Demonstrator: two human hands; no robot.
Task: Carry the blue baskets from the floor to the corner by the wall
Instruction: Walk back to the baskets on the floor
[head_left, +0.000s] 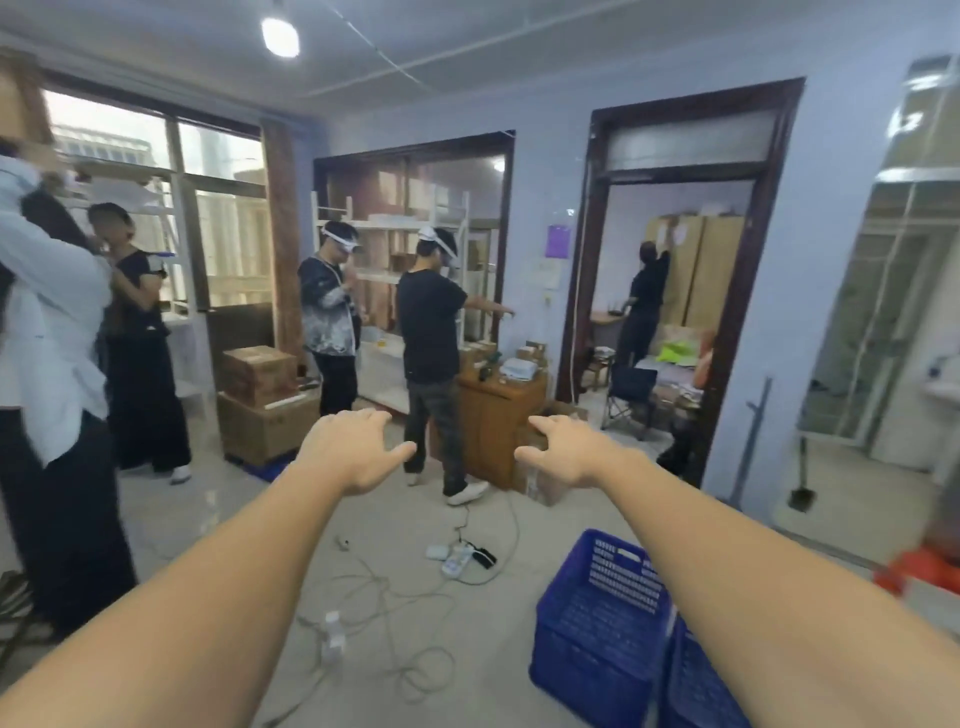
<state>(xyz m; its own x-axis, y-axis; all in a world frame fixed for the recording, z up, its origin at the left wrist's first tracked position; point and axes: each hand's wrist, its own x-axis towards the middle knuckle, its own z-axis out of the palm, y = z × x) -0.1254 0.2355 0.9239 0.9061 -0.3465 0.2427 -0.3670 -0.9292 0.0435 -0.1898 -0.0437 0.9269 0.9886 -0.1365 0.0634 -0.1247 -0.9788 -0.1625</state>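
Both my hands, left hand (349, 451) and right hand (567, 451), reach forward with fingers spread, grasping nothing (the perforated blue plastic basket (602, 623) sits below my right forearm, nearer that arm).

Two bare forearms enter from the near edge, one at the left and one at the right, both uncovered from the picture's edge to the wrist. No sleeve, cuff, watch, strap or glove shows on either. The left hand (349, 451) and the right hand (567, 451) are bare as well, with no ring or band visible on the fingers. The rest of the person's body and clothing lies outside the view.
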